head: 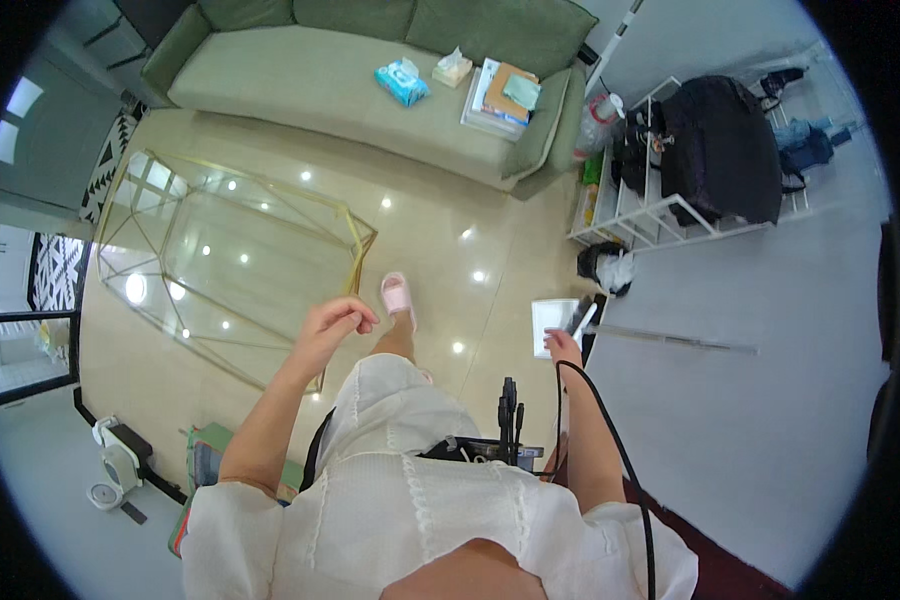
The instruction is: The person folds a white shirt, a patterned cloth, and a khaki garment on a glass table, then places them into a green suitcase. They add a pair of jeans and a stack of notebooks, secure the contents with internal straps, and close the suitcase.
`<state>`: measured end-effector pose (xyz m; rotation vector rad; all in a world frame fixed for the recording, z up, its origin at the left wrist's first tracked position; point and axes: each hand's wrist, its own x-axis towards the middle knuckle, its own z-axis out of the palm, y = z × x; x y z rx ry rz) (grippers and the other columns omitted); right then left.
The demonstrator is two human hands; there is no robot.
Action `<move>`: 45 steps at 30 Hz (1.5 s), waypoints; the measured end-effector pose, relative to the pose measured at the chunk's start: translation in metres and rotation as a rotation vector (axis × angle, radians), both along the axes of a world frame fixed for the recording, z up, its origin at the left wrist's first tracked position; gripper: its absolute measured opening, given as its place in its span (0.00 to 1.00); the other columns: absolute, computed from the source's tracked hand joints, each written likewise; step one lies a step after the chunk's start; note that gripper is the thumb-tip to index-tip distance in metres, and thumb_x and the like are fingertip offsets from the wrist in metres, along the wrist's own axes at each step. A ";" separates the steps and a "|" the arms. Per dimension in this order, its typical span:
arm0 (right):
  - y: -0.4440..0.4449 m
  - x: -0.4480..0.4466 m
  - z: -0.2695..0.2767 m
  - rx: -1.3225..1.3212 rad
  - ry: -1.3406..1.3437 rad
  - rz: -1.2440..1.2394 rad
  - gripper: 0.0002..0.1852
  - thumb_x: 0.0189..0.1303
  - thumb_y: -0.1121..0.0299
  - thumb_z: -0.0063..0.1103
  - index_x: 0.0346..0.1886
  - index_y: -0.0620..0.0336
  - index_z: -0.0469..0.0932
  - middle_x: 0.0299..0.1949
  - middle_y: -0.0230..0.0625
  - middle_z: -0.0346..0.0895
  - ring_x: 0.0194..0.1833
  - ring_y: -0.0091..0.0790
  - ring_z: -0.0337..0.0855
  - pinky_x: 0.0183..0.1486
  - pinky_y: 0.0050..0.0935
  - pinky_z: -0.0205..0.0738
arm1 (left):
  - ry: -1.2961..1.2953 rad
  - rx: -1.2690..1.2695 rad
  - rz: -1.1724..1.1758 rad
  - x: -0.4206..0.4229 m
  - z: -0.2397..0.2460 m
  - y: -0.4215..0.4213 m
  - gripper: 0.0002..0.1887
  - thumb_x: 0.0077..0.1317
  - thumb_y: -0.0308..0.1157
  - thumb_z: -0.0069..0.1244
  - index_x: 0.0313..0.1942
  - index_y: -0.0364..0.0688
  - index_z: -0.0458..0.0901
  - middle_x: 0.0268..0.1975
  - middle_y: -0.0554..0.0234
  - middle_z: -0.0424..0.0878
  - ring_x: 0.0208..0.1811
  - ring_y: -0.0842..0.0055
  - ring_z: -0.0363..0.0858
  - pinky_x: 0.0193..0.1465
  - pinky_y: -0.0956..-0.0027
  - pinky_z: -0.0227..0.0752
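My left hand (337, 324) hangs in front of the left thigh with its fingers loosely curled and nothing visible in it. It is nearest to the gold-framed glass coffee table (358, 247), apart from it. Out to the right, my right hand (565, 348) appears to grip a slim white and dark object (584, 318), blurred and partly hidden; its kind is unclear. Beneath that hand a flat white square thing (552, 315) lies on the tiled floor close to the wall. A black cable (607, 412) loops over the right forearm.
A green sofa (285, 75) holds a blue wipes pack (402, 82), a tissue pack (451, 69) and stacked papers (487, 105). A white rack (645, 234) with a black bag (716, 150) stands at the right wall. At lower left is a white appliance (120, 461).
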<state>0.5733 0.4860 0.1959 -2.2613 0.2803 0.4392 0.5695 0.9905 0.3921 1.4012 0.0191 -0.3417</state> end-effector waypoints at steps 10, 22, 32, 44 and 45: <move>0.046 0.261 0.026 0.102 -0.008 0.016 0.12 0.66 0.70 0.56 0.50 0.63 0.79 0.37 0.35 0.81 0.39 0.26 0.80 0.45 0.25 0.74 | 0.388 -0.058 0.112 0.330 -0.126 -0.051 0.14 0.70 0.36 0.50 0.49 0.35 0.79 0.41 0.61 0.84 0.42 0.79 0.80 0.49 0.74 0.75; -0.002 0.488 0.002 0.402 0.043 -0.173 0.15 0.70 0.67 0.51 0.57 0.60 0.75 0.48 0.34 0.81 0.48 0.27 0.80 0.50 0.26 0.73 | 0.456 0.104 0.107 0.662 -0.241 -0.212 0.26 0.57 0.37 0.62 0.54 0.36 0.76 0.46 0.55 0.84 0.45 0.72 0.82 0.48 0.67 0.76; -0.005 0.559 -0.004 0.517 0.232 -0.272 0.13 0.73 0.70 0.49 0.55 0.66 0.75 0.43 0.38 0.81 0.45 0.27 0.81 0.53 0.25 0.73 | 0.407 0.822 0.148 0.762 -0.331 -0.287 0.21 0.51 0.37 0.64 0.43 0.36 0.81 0.39 0.53 0.85 0.46 0.62 0.82 0.46 0.63 0.74; 0.065 0.699 -0.100 0.400 0.242 -0.409 0.30 0.68 0.58 0.57 0.66 0.68 0.65 0.62 0.45 0.71 0.61 0.35 0.72 0.62 0.30 0.65 | 0.397 0.666 0.513 0.685 -0.426 -0.057 0.15 0.58 0.25 0.53 0.46 0.33 0.74 0.42 0.58 0.81 0.40 0.74 0.79 0.44 0.68 0.73; 0.076 0.714 -0.112 0.423 0.271 -0.432 0.33 0.68 0.55 0.57 0.68 0.69 0.63 0.64 0.45 0.69 0.62 0.36 0.71 0.63 0.31 0.63 | 0.430 0.755 0.567 0.676 -0.441 -0.042 0.16 0.59 0.26 0.54 0.47 0.33 0.74 0.43 0.57 0.81 0.42 0.74 0.79 0.45 0.68 0.73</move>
